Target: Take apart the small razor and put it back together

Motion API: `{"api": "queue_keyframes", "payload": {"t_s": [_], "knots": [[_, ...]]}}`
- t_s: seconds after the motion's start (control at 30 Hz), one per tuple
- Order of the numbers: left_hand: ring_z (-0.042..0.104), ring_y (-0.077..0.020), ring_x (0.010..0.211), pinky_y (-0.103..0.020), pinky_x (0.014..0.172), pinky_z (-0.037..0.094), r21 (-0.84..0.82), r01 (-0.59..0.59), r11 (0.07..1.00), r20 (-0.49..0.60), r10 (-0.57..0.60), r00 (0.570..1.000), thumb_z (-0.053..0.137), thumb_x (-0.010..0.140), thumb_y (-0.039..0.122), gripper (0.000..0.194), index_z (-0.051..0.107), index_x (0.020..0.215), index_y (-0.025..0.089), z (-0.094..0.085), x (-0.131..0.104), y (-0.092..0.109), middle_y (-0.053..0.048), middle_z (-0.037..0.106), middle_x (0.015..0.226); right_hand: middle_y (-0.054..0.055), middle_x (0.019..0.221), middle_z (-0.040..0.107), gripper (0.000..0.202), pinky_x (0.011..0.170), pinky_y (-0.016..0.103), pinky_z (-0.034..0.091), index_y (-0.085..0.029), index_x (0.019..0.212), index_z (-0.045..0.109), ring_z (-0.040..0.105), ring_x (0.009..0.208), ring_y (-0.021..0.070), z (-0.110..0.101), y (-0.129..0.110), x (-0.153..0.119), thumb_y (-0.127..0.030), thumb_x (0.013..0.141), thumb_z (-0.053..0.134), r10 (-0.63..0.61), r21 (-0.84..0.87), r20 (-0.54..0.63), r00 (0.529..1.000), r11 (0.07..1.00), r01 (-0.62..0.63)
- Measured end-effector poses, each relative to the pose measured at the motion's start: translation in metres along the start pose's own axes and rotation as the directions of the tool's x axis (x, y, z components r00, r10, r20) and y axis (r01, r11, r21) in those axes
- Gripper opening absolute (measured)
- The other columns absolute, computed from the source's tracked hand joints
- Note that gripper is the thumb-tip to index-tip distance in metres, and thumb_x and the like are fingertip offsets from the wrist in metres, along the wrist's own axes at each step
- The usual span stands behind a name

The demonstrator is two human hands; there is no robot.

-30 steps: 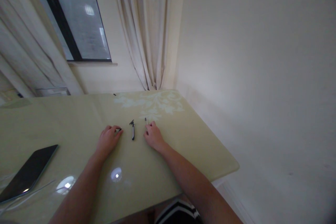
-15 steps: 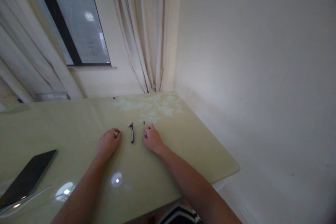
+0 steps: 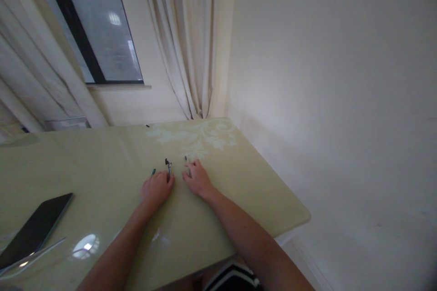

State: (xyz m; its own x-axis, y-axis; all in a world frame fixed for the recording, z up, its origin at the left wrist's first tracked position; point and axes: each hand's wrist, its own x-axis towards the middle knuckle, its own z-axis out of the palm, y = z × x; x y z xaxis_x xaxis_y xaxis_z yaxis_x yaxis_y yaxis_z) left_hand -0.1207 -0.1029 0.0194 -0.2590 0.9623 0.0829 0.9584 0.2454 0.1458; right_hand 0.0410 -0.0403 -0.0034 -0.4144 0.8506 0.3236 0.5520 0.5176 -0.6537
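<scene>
A small dark-headed tool with a slim handle (image 3: 168, 164) lies upright in the picture near the table's middle. My left hand (image 3: 158, 187) has its fingers closed round the lower part of that tool, hiding the handle. Just beyond the left knuckles rests a small dark green piece (image 3: 153, 172). On the right, my right hand (image 3: 198, 180) lies on the table beside a thin light stick with a dark tip (image 3: 186, 158). Its thumb and forefinger are apart, and the stick's lower part is partly hidden by the fingers.
The pale green glossy table (image 3: 252, 191) has a dark flat tablet-like object (image 3: 37, 227) at left, with a clear strip (image 3: 41, 252) by it. A tiny black piece (image 3: 148, 126) lies at the far edge. Curtains (image 3: 186, 32) and a wall (image 3: 324, 100) stand beyond.
My left hand has moved right, leaving the small dark piece on the table and closing on the slim tool. The tool's head has shifted slightly left. My right hand has barely moved.
</scene>
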Motion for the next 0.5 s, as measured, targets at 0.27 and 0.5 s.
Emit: {"api": "queue_keyframes", "payload": {"t_s": [0.27,0.5], "knots": [[0.06,-0.0195,0.075,-0.03,0.069,0.041,-0.309,-0.364,0.879,-0.315,0.267,0.911,0.039,0.102,0.049,0.038,0.061,0.089,0.021,-0.001,-0.011,0.013,-0.004,0.064,0.085,0.006,0.096,0.062,0.036,0.089,0.03,0.046,-0.017,0.097,0.071,0.059,0.092,0.0173,-0.016,-0.014,0.001,-0.046,0.104,0.052,-0.084,0.375,-0.191,0.978,0.915,0.152],[0.054,-0.0168,0.066,-0.028,0.064,0.041,-0.58,-0.483,0.656,-0.253,0.418,0.872,0.062,0.091,0.05,0.04,0.06,0.065,0.02,0.002,-0.002,0.01,-0.001,0.059,0.069,0.0,0.077,0.058,0.039,0.066,0.026,0.043,-0.019,0.1,0.064,0.055,0.07,0.0142,-0.071,-0.011,0.008,-0.055,0.102,0.05,-0.14,0.664,0.023,0.99,0.742,0.09]]}}
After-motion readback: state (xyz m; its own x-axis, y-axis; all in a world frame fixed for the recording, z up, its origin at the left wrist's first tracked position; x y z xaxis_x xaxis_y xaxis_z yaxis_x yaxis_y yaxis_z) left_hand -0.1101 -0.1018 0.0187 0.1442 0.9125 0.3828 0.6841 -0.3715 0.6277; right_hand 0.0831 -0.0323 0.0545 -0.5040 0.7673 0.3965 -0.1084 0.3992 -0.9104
